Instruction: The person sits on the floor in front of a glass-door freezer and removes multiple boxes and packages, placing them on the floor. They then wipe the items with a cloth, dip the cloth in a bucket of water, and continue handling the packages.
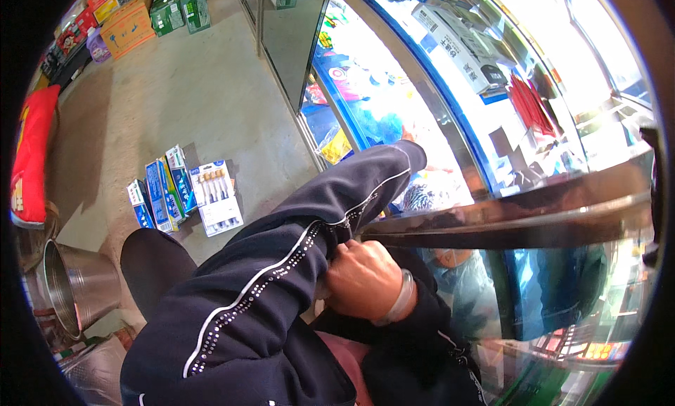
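Note:
My left arm, in a dark sleeve (274,269) with white piping and shiny studs, stretches into an open glass display case (443,89). Past its cuff, my left hand cannot be made out in the glare among bagged goods. Below that forearm, my right hand (364,282), with a pale bracelet (399,300) at the wrist, is closed on the bunched sleeve fabric. On the floor to the left stand several toothpaste boxes (162,187), blue, white and green. Against them leans a blister pack of toothbrushes (216,197). A yellow packet (336,146) lies inside the case near its lower edge.
A sliding glass door (292,47) borders the case opening. Its dark metal frame (506,221) runs close to my right. At the left are a steel bucket (92,284) and a red packaged item (36,155). Cartons (126,28) and a purple bottle (97,46) stand farther back.

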A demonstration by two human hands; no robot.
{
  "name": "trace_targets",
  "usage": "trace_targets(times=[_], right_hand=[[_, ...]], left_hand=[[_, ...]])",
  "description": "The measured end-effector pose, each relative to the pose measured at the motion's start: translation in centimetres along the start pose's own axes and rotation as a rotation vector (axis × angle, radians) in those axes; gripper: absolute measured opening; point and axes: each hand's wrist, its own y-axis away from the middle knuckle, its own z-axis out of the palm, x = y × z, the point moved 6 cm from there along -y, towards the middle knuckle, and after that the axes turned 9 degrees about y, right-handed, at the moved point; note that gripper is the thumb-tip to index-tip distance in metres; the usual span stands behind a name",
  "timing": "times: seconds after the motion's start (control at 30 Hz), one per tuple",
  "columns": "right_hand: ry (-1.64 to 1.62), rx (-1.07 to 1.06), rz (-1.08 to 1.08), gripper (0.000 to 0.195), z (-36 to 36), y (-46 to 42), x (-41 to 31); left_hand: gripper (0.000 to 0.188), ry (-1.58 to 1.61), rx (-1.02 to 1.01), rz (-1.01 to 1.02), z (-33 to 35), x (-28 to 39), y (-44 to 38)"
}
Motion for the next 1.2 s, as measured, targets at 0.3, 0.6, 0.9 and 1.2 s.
trace_targets(times=[0.3,0.6,0.9,1.2], right_hand=[[-0.069,0.074,-0.008,0.02,-0.7,-0.4,0.4],[-0.069,-0.043,0.033,0.039,0.6,-1.1,0.1],[0.0,-0.061,0.071,0.035,2.7,-1.8,0.5],[0.021,-0.132,0.07,0.033,2.0,-2.6,0.2]], left_hand=[[0.034,-0.031,-0.043,0.012,3.7,-3.6,-4.7],[0.037,-0.068,0.034,-0.06,0.2,-5.4,0.0],[0.021,0.424,0.355,-0.069,2.9,-8.2,1.2],[0.032,0.5,0.454,-0.233,-5.1,-15.0,13.1]])
